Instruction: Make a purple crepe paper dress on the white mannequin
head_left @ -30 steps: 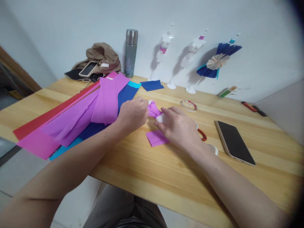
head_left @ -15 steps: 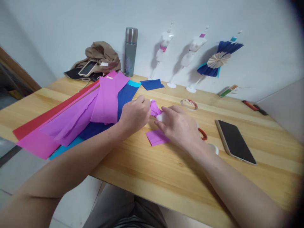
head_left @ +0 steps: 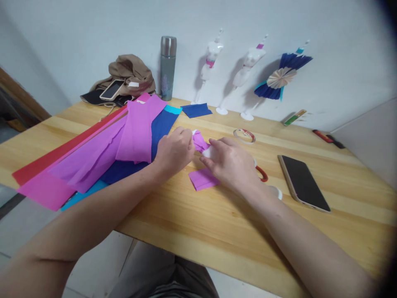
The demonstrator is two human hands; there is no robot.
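Between my hands is a small smooth white form (head_left: 209, 152), mostly covered by my fingers, with crumpled purple crepe paper (head_left: 200, 141) around its middle. It resembles the white dress forms at the back, but too much is hidden to be sure. My left hand (head_left: 175, 150) is closed at its left end, where a bit of white shows by the fingertips. From the right, my right hand (head_left: 231, 163) grips the white form between thumb and fingers. A folded purple crepe paper piece (head_left: 203, 179) lies on the table just below my right hand.
Crepe paper sheets (head_left: 136, 132) in several colours cover the table's left. Behind stand a flask (head_left: 168, 70) and three mini dress forms (head_left: 245, 68), one dressed in pleated blue paper. Scissors with a red handle (head_left: 263, 174), a tape roll (head_left: 245, 135) and a phone (head_left: 304, 182) lie rightward.
The whole view has shifted slightly, so everything appears a little further left. Both hands keep the same hold on the white form and purple paper, with hardly any movement.
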